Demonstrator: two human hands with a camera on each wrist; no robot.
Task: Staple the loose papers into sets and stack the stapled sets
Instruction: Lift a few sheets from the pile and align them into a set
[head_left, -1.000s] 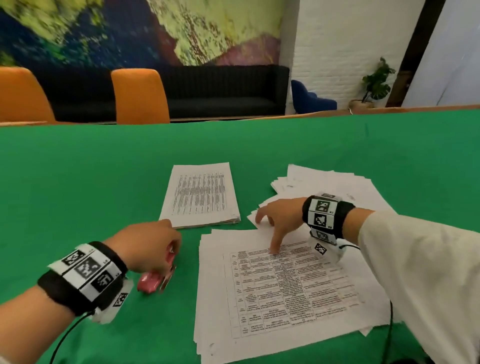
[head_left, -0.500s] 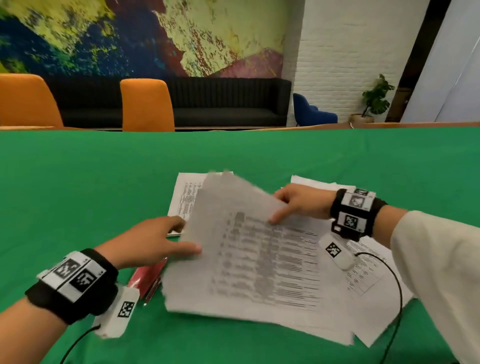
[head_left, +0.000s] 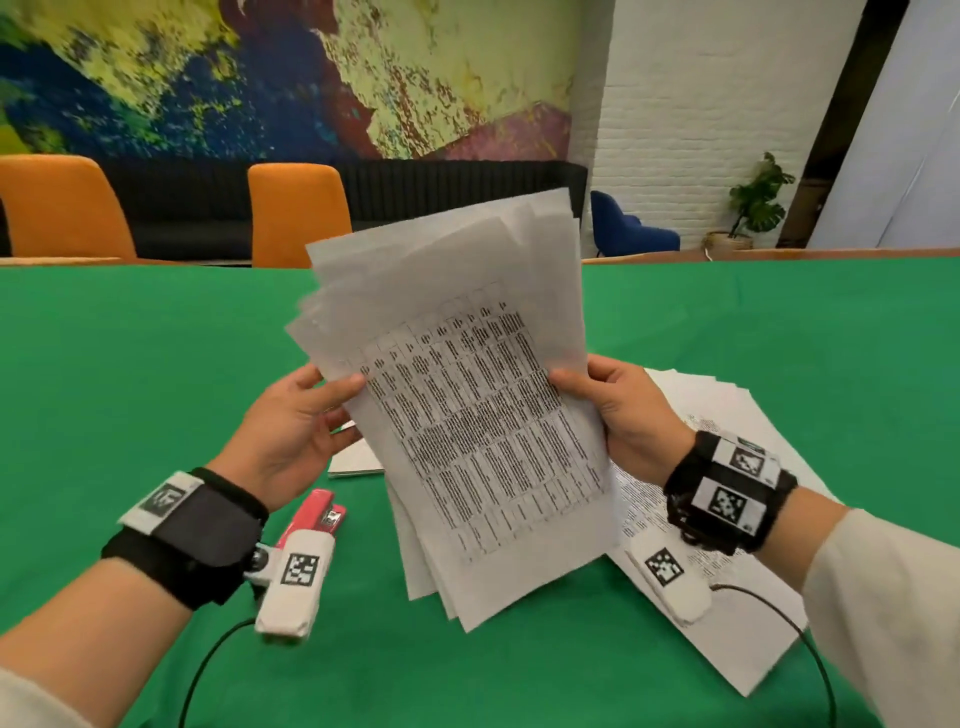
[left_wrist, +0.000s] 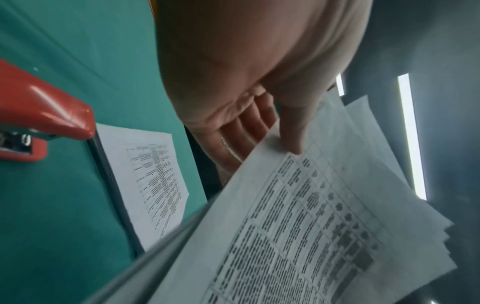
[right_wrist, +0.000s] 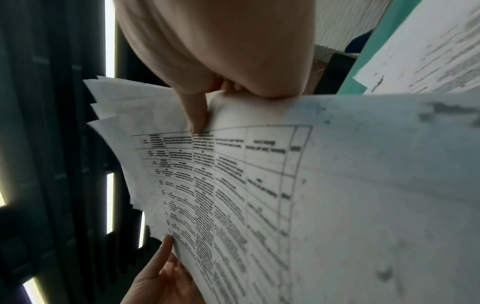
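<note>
A: Two hands are shown on one bundle of loose papers (head_left: 483, 415), which is held tilted above the green table (head_left: 130, 364). The left hand (head_left: 291, 421) is closed lightly on the bundle's left edge, thumb in front and fingers behind; the right hand (head_left: 628, 415) is clamped on the right edge in the same way.

B: What is changed from half a second ago?

A: The bundle, then low and nearly flat over the table, has been raised and tipped up. The red stapler (head_left: 311, 517), gripped by the left hand a second ago, is now seen lying on the table under that wrist.

B: What is hidden or unclear?

A: The stapled stack (head_left: 358, 462) is largely covered by the bundle and the left hand. The remaining sheets (head_left: 727, 426) are partly screened by the right wrist. Printed text cannot be read, and the sheet count cannot be determined.
</note>
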